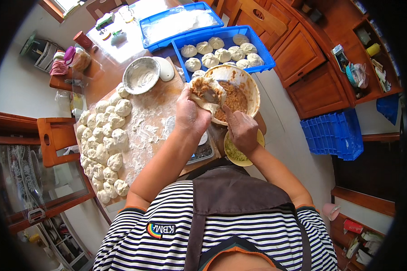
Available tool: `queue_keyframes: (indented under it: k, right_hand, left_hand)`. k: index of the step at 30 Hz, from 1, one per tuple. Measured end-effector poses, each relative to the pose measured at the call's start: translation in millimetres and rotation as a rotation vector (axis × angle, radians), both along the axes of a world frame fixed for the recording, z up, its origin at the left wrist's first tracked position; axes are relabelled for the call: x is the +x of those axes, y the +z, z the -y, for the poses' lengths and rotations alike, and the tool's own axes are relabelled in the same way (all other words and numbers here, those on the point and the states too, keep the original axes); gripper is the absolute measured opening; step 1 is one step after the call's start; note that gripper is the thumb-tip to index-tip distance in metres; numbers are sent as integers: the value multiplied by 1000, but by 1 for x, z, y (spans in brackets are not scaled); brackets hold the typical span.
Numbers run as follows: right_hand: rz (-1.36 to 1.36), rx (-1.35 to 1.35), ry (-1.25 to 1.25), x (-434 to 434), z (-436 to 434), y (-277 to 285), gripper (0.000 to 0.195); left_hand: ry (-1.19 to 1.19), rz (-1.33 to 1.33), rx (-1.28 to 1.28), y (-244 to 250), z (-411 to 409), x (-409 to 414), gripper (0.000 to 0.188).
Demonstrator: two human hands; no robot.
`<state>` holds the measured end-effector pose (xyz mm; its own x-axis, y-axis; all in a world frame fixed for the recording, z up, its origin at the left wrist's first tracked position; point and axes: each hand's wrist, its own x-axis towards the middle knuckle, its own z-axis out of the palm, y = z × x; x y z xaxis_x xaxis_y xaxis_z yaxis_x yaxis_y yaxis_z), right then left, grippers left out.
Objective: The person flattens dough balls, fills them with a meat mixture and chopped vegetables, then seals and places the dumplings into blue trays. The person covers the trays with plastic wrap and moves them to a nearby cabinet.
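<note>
My left hand (193, 113) holds up a round dough wrapper (205, 104) with brown filling (201, 88) in it. The fingers of my right hand (240, 127) close on a utensil whose bowl or blade (211, 95) lies on that filling; its handle is mostly hidden. Just beyond both hands stands a large bowl of brown filling (257, 96), its inner wall smeared. Below my right hand is a yellow bowl (263, 139) of chopped green filling. Many dough pieces (115, 162) lie on the left of the floured board (146, 125), near a metal bowl of flour (124, 76).
A blue tray (269, 64) of pleated buns stands behind the large bowl, beside another blue tray (149, 45) lined with plastic. A dark container (203, 155) sits at the board's near edge. A wooden chair (56, 140) is at the left, and wooden cabinets (300, 56) are at the right.
</note>
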<state>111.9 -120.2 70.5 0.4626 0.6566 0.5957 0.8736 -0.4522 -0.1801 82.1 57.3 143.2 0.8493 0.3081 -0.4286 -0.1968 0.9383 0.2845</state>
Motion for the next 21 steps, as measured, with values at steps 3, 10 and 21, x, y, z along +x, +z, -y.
queue_keyframes:
  k: [3, 10, 21]
  right_hand:
    - [84, -92, 48, 10, 23, 1, 53]
    - [-7, -145, -94, 29, 42, 21, 43]
    - [-545, 362, 232, -26, -48, 54, 51]
  left_hand:
    - [78, 8, 57, 3, -12, -5, 46]
    - [122, 210, 115, -7, -45, -21, 34]
    - [-2, 157, 184, -25, -18, -55, 36]
